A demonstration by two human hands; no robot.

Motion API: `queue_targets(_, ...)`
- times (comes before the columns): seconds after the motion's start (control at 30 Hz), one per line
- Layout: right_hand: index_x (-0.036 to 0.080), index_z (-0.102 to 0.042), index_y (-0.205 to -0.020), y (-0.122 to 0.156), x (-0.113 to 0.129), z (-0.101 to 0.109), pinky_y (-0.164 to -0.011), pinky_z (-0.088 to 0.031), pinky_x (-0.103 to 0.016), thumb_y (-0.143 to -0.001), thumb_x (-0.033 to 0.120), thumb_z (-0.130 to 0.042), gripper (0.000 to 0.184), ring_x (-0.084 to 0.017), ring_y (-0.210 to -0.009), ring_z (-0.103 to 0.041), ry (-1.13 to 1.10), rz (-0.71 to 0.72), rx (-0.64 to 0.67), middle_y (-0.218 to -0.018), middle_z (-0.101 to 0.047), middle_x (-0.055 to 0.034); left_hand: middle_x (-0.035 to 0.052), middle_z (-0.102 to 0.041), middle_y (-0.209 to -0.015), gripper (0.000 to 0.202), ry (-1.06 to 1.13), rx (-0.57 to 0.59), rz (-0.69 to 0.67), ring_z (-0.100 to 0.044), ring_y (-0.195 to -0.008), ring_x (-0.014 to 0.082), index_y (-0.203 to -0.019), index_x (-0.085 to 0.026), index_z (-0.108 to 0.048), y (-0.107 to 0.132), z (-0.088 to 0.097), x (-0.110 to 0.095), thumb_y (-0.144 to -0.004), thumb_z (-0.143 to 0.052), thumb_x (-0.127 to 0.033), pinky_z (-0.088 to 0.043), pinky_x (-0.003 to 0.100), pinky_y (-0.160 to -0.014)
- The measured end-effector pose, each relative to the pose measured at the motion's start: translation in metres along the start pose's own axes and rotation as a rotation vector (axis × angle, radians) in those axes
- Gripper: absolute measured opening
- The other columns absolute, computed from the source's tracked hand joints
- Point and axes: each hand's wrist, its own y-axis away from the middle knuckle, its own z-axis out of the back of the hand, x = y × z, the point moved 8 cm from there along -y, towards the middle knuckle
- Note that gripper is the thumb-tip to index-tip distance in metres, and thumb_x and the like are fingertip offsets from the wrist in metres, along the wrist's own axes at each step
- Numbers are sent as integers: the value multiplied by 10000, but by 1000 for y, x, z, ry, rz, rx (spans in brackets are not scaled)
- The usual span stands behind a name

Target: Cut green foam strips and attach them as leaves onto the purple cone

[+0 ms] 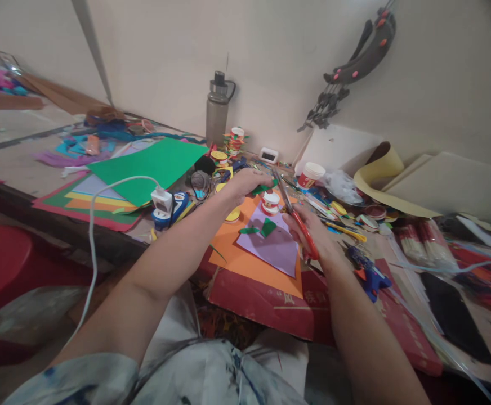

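In the head view, the left hand (pixel 249 183) pinches a small green paper piece (pixel 262 189) — the right hand (pixel 317 224) is wrapped around red-handled metal scissors (pixel 304 229), blades near the piece. Below both hands lies a flat purple paper sheet (pixel 277 253).

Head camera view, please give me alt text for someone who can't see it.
A person's right hand holds red-handled scissors beside the left hand, which pinches a green piece above a cluttered worktable. Beneath them, green scraps lie on a purple sheet over an orange sheet; a gray bottle stands behind.
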Motion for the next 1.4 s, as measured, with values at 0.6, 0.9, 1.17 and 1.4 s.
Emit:
queue_targets(0.6,241,-546,-798,2,4,-2,-529,-305,-291,-821,730,-693,511,-151,-613,-402,-75,-2,49,-675,-455,5,-24,-571,-529,141,-119,24,-42,-442,-446,42,-577,-146,-628,2,2,-6,-706,-656,-97,-248,224,-486)
queue_targets(0.9,228,-579,-860,4,4,-2,-510,-293,-274,-819,734,-683,518,-129,-578,-382,-90,-28,99,-651,-432,29,-14,-580,-522,154,-151,46,-48,-455,-441,46,-565,-143,-629,3,2,-7,-704,-651,-79,-246,223,-478)
queue_targets(1.17,231,-601,-846,3,2,0,-522,-309,-284,-812,700,-708,483,-145,-608,-411,-88,-16,80,-675,-461,13,-3,-601,-530,150,-183,54,-48,-455,-456,49,-567,-143,-663,3,4,-8,-691,-642,-61,-262,220,-484)
queue_targets(1.4,239,-590,-811,1,-2,0,-553,-322,-296,-812,663,-719,444,-170,-651,-446,-65,-6,66,-684,-478,0,3,-590,-516,167,-209,40,-40,-432,-444,54,-560,-140,-675,1,5,-8,-692,-637,-47,-247,230,-478)
